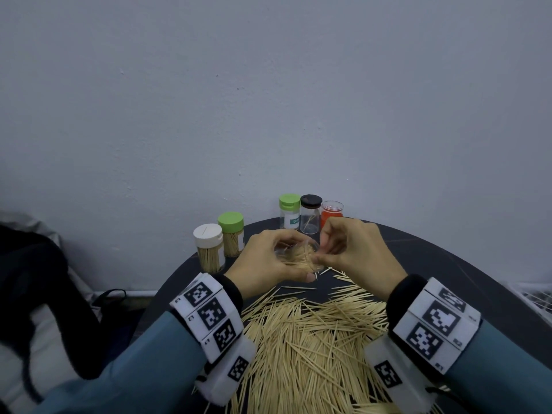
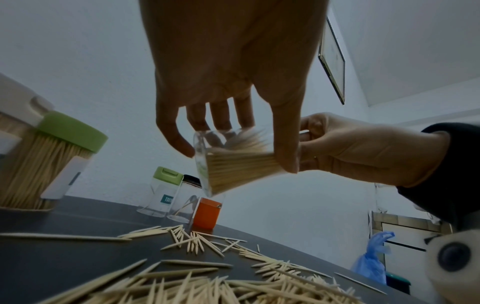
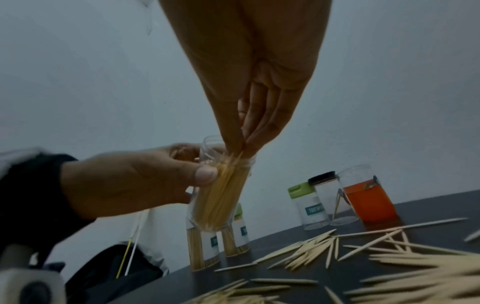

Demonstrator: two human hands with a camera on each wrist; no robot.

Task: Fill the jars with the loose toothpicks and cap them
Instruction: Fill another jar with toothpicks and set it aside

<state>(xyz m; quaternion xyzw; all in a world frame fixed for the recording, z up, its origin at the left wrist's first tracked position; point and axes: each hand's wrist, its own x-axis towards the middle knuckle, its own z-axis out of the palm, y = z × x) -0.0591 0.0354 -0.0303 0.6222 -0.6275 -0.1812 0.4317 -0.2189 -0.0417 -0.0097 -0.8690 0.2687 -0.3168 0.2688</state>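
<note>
above table (image 1: 418, 252): left grip (image 1: 268, 265) holds toothpick-filled jar (image 3: 221, 197); right grip (image 1: 355, 252) pinches toothpicks (image 3: 235, 159).

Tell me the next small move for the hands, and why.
Probably the right hand should push its pinched toothpicks down into the jar and let go. Their tips already sit in the open mouth, the left hand holds the jar lifted and tilted, and it looks only partly full.

**Hidden, cropped and blurred**

In the head view the left hand (image 1: 270, 259) covers most of the clear jar (image 1: 298, 253), so its fill level is unreadable there. The loose toothpicks (image 1: 310, 348) run off the bottom edge. The green-lidded jar's label (image 3: 314, 210) is cut short by the neighbouring jar.
</note>
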